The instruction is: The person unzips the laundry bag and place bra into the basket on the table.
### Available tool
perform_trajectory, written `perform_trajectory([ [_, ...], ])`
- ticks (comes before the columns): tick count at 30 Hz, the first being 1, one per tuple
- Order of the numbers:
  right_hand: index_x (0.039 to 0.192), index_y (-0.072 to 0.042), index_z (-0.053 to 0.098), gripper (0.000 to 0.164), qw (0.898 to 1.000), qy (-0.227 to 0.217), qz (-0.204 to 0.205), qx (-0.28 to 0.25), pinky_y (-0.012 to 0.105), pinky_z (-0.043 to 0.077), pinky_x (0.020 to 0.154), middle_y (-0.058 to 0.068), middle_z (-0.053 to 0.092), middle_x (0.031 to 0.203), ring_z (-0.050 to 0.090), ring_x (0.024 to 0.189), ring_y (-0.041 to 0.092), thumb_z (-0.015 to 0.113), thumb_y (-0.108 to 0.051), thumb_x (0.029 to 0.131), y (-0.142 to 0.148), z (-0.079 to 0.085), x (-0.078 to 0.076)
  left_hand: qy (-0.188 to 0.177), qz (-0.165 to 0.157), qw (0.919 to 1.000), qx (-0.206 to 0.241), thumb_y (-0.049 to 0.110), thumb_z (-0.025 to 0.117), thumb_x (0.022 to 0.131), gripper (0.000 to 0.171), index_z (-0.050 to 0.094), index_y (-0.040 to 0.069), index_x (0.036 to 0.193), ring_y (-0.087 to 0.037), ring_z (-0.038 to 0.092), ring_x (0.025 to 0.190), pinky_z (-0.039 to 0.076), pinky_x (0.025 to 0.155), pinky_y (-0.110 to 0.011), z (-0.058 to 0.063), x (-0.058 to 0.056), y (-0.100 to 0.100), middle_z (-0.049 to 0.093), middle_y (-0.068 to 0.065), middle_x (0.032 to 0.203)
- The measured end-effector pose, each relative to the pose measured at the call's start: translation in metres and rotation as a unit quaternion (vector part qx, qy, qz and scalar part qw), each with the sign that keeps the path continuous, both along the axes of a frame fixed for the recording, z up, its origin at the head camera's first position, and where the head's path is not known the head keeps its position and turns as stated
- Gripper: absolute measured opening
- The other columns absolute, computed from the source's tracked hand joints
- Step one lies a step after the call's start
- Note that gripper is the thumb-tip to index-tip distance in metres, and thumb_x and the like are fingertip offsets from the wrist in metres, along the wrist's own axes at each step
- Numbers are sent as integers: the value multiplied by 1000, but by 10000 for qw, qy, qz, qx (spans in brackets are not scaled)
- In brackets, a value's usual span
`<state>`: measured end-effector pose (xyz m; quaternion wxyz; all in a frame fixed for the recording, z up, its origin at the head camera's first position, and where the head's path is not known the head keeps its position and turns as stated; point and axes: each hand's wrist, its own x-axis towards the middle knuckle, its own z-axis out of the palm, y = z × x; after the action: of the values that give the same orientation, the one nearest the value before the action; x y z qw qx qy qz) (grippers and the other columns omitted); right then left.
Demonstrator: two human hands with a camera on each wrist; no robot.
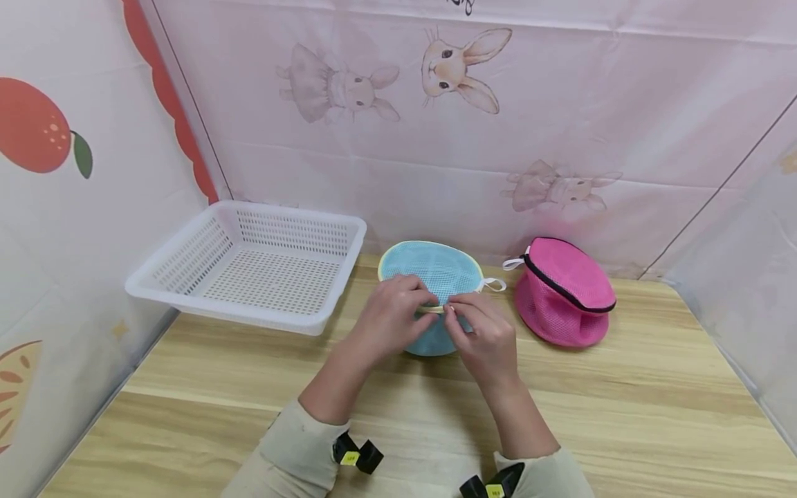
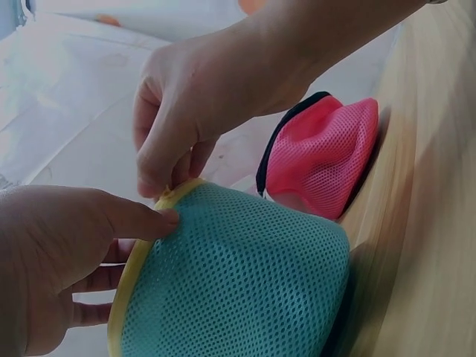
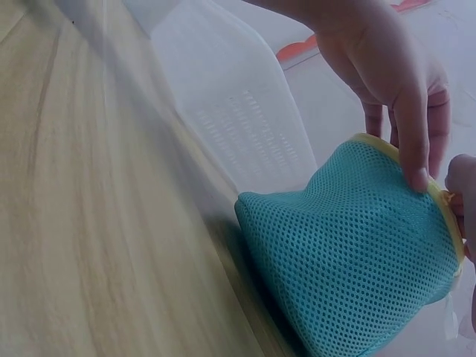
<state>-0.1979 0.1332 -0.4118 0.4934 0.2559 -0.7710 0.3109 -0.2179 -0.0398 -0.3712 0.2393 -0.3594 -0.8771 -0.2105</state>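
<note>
A light-blue mesh laundry bag (image 1: pixel 429 261) with yellow trim (image 2: pixel 128 297) and a white loop (image 1: pixel 495 284) stands on the table. My left hand (image 1: pixel 387 312) pinches its yellow front edge, thumb on the outer mesh, as the left wrist view shows. Close beside it, my right hand (image 1: pixel 488 333) pinches the same edge between thumb and fingers. A small yellow piece (image 3: pixel 448 196) shows at the right fingertips; whether it is a zipper pull I cannot tell. To the right sits a pink mesh bag (image 1: pixel 569 277) with black trim, touched by neither hand.
A white perforated plastic basket (image 1: pixel 152 286) stands at the back left of the wooden table (image 1: pixel 647 387). Behind everything hangs a pink cloth (image 1: pixel 386 145) printed with rabbits, close to the table's back edge. White sheets border the left and right sides.
</note>
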Motion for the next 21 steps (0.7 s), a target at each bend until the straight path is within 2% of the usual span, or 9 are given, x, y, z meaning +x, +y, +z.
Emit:
perform_trajectory([
  [6,79,-1,75,15,10000,-1,42,71,34,57,77,4,73,86,69,82,19,67,-10,88,-2,0,1,-9,63,10000,-15,20,82,80,13,78,15,92,-15,61,84,51,76,-28,-2,2,2,66,5,89],
  [13,83,-2,76,9,9998,-187,22,62,47,53,91,5,73,88,69,86,21,69,-8,85,-1,0,2,-126,114,9998,-126,21,80,83,9,77,15,90,-13,61,82,51,76,-27,0,3,3,65,5,86],
  [18,83,-2,76,14,9998,-168,-22,105,38,55,85,6,73,87,69,86,22,66,-10,88,0,0,1,-216,77,9996,-150,19,79,83,7,77,15,89,-12,60,80,51,74,-27,0,2,3,65,5,84],
  [21,83,-2,76,13,9998,-131,-67,124,37,55,85,6,73,87,69,86,22,66,-9,87,1,0,1,-240,21,9996,-118,18,80,83,8,77,14,89,-12,61,80,51,74,-27,0,1,2,65,5,84],
])
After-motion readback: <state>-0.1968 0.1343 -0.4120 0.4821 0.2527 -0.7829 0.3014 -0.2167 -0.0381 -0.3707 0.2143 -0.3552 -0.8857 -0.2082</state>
